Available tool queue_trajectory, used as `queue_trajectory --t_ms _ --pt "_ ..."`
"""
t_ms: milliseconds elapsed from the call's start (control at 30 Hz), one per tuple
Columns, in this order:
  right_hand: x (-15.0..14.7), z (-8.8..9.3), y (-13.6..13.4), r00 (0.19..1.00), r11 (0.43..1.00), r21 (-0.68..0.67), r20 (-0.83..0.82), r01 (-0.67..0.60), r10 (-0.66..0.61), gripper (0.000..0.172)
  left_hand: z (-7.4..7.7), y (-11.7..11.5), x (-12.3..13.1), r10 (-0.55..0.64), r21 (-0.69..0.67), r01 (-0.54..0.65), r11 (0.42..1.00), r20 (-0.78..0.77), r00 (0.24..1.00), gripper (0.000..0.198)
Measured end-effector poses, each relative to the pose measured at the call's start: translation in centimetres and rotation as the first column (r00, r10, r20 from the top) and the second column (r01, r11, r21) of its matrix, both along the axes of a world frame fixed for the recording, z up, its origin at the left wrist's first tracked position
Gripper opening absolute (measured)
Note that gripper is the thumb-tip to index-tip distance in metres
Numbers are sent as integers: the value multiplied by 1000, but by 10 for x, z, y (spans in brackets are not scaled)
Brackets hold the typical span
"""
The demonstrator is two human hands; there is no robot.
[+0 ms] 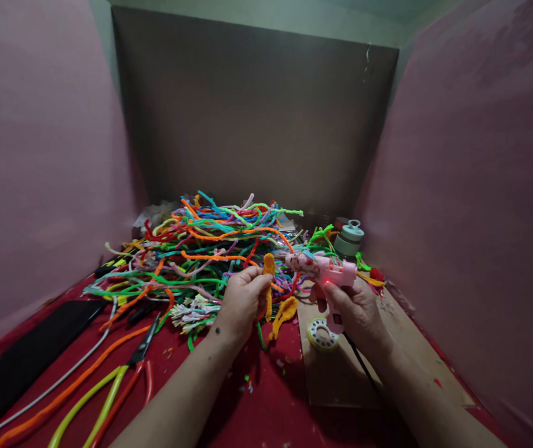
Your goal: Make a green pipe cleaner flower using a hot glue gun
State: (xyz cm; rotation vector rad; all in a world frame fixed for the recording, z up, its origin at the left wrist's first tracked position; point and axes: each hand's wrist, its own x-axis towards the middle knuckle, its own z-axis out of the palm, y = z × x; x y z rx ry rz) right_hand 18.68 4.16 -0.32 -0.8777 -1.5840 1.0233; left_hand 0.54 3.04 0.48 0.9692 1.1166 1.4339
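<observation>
My left hand (pixel 242 298) pinches an orange-yellow fuzzy pipe-cleaner piece (pixel 269 266) whose rounded top stands above the fingers. My right hand (pixel 359 311) is wrapped round a pink hot glue gun (pixel 326 269), its nozzle pointing left toward that piece but apart from it. A red light glows near my right thumb, and a dark cord runs down from the handle. Just right of my left hand, a second orange-yellow looped pipe-cleaner piece (pixel 285 311) is in view; whether it joins the held one I cannot tell.
Behind my hands lies a big heap of coloured pipe cleaners (pixel 210 249). Scissors (pixel 126 373) with yellow and red handles lie at the left. A cardboard sheet (pixel 341 379) bears a round white-and-yellow spool (pixel 323 335). A pale green lidded jar (pixel 350 238) stands at the back right. Pink walls rise both sides.
</observation>
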Motion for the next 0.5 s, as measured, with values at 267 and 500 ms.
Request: queue_trajectory --t_ms 267,500 --pt "0 1 -2 1000 1000 19 23 17 -17 36 1 -1 1 9 11 -9 1000 2 1000 18" --pt "-1 -1 -2 999 999 44 49 6 -8 35 1 0 0 15 -2 -15 1000 35 999 18"
